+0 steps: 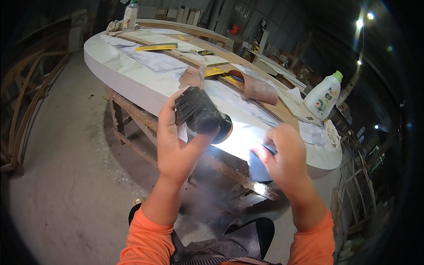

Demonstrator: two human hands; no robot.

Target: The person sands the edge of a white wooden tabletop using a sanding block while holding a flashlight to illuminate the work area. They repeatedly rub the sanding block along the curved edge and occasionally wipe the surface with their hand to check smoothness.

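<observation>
My left hand grips a black flashlight, its lit end pointing right and down. A bright patch of its beam lies on the edge of an oval, white, marble-look tabletop. Pinched in my right hand is a dark bluish sheet, probably sandpaper, held by the tabletop's near edge. Just beyond my left fingertips shows a piece of brown abrasive sheet; whether they touch it I cannot tell. A curled brown abrasive sheet rests on top of the table.
A rusty metal frame supports the tabletop. On top stand a white jug with a green cap and a clear bottle. Cardboard strips, papers and a yellow packet lie about. Another metal frame stands at left.
</observation>
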